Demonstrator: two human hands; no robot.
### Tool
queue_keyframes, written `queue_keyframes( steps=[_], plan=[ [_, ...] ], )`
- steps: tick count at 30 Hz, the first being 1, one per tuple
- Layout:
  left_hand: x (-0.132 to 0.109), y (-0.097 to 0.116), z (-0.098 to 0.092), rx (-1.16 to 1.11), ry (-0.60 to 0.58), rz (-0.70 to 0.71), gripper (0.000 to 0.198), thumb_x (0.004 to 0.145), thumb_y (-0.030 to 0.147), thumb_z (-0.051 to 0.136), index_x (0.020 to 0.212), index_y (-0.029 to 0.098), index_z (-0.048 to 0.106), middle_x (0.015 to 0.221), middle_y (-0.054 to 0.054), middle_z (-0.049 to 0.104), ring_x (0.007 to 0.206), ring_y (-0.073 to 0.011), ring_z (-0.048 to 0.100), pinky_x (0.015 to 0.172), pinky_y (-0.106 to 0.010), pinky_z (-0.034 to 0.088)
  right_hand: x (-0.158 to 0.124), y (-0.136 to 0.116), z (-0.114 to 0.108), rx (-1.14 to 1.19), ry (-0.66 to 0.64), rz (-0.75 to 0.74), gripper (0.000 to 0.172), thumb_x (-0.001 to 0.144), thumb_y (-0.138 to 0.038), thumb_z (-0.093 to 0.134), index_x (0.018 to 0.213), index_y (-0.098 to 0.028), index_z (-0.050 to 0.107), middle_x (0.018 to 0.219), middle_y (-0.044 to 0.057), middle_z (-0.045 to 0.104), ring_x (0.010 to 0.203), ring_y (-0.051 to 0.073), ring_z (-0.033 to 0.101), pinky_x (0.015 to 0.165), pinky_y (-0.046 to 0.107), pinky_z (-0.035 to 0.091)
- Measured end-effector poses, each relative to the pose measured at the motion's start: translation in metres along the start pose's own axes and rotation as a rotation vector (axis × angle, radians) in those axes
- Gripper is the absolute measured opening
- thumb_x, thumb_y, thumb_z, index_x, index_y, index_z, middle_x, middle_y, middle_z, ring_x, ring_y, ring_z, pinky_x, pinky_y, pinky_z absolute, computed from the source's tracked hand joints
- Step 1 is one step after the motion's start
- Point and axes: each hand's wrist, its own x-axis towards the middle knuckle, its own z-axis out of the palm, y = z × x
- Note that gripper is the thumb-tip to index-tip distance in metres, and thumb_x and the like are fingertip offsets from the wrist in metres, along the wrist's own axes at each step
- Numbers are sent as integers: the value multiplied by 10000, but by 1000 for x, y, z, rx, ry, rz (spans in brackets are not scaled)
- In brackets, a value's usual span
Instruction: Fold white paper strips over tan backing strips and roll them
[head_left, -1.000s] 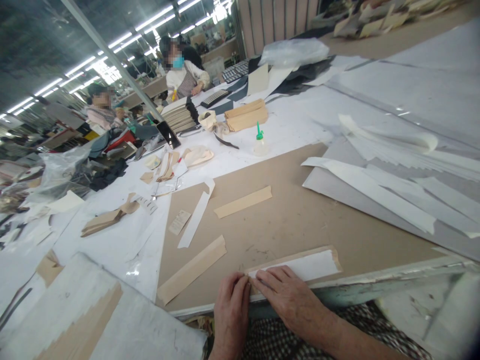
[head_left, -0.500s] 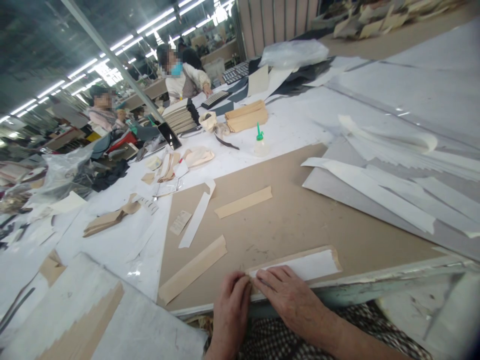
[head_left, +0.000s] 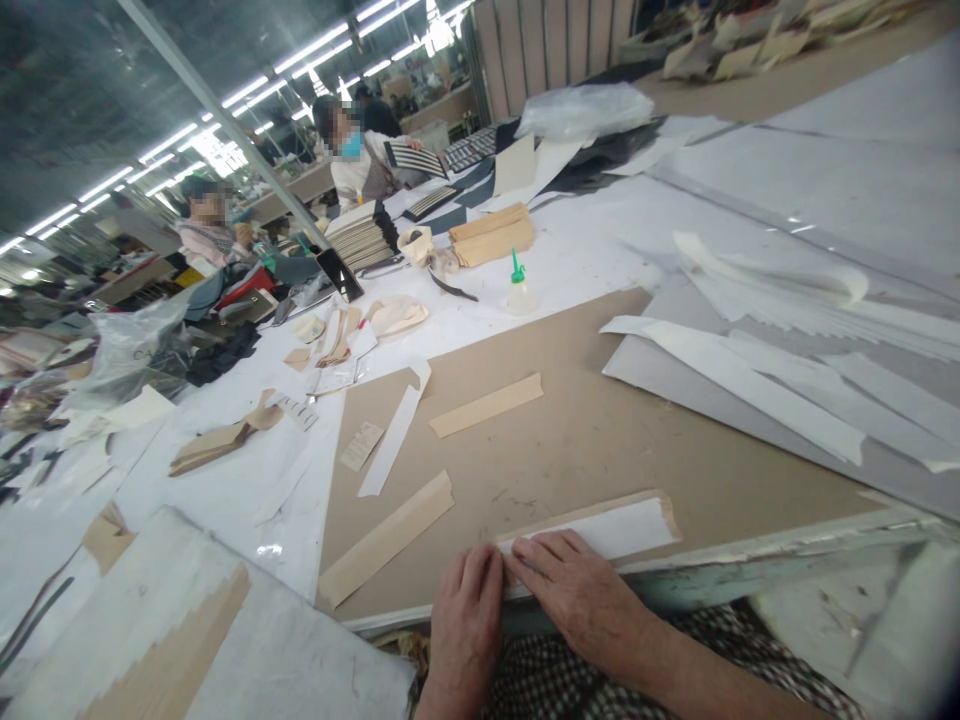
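At the near edge of the brown board lies a tan strip (head_left: 670, 512) with a white strip (head_left: 637, 530) on top of it. My left hand (head_left: 469, 615) is closed at the left end of this tan strip, its fingers pressed together. Right beside it, my right hand (head_left: 574, 590) has its fingers bent and pressed on the left part of both strips, thumb side toward the left hand. The fingertips of the two hands nearly meet and hide that end. Another tan strip (head_left: 390, 540) lies to the left, and a shorter tan strip (head_left: 487, 405) lies farther back.
The brown board (head_left: 585, 430) carries a narrow white strip (head_left: 394, 435) and a small printed label (head_left: 361, 447). White strips (head_left: 742, 385) lie on grey sheets at right. A green-capped bottle (head_left: 519, 290) stands behind. Across the table, a co-worker (head_left: 364, 165) holds a striped panel (head_left: 415, 158).
My left hand's fingers have straightened and shifted slightly at the strip's end; my right hand stays nearly still. Across the table, the co-worker has lifted a striped panel.
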Motion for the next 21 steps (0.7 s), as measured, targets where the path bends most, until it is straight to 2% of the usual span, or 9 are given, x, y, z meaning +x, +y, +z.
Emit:
queue_keyframes(
  steps=[2, 5, 7, 9, 11, 15, 18, 21],
  plan=[
    [2, 0, -4, -87, -48, -43, 295, 978, 120, 447, 1223, 190, 594, 1146, -108, 637, 996, -240, 606, 857, -380, 555, 2, 1, -4, 40, -38, 14, 381, 890, -113, 635, 1267, -136, 588, 1237, 92, 636, 1079, 263, 551, 979, 415, 430],
    [5, -1, -8, -337, -22, -286, 159, 954, 142, 528, 1064, 209, 621, 1140, -83, 600, 1029, -210, 598, 887, -342, 530, 10, 6, -16, 89, -111, 79, 195, 946, -130, 574, 1123, -167, 647, 1143, 69, 660, 1035, 239, 571, 943, 384, 449],
    [7, -1, -10, -483, 17, -447, 92, 922, 154, 576, 994, 203, 603, 1143, -79, 575, 1012, -197, 593, 869, -324, 522, 20, 11, -24, 73, -153, 137, 205, 942, -162, 604, 1143, -163, 643, 1188, 89, 647, 1089, 262, 558, 974, 417, 431],
    [9, -2, -11, -580, 18, -534, 140, 887, 151, 602, 1017, 201, 591, 1135, -75, 565, 983, -192, 586, 838, -317, 514, 32, 15, -32, 44, -195, 163, 326, 887, -201, 697, 1199, -146, 625, 1253, 127, 620, 1148, 307, 534, 1001, 470, 407],
    [10, -2, -14, -642, -8, -571, 228, 861, 150, 619, 1081, 205, 589, 1137, -72, 568, 997, -195, 578, 844, -323, 500, 45, 18, -37, 38, -245, 141, 382, 822, -239, 775, 1166, -138, 643, 1199, 143, 639, 1123, 331, 547, 989, 498, 404],
    [13, -4, -17, -743, -79, -616, 449, 806, 168, 680, 1234, 217, 552, 1159, -66, 601, 1035, -201, 578, 873, -331, 474, 64, 19, -42, 72, -349, 77, 318, 769, -259, 813, 1039, -154, 681, 1025, 101, 681, 1003, 293, 596, 922, 447, 432],
    [18, -6, -16, -911, -155, -624, 616, 779, 175, 698, 1351, 215, 473, 1164, -62, 616, 901, -162, 594, 778, -293, 478, 70, 19, -44, 105, -387, 76, 222, 762, -254, 803, 924, -161, 684, 1022, 87, 665, 992, 266, 592, 862, 375, 439],
    [27, -9, -15, -1021, -230, -627, 589, 755, 168, 707, 1311, 182, 511, 967, -15, 638, 744, -122, 568, 669, -248, 454, 70, 22, -47, 142, -402, 105, 174, 778, -244, 770, 892, -162, 667, 1040, 78, 657, 974, 237, 596, 792, 310, 434]
  ],
)
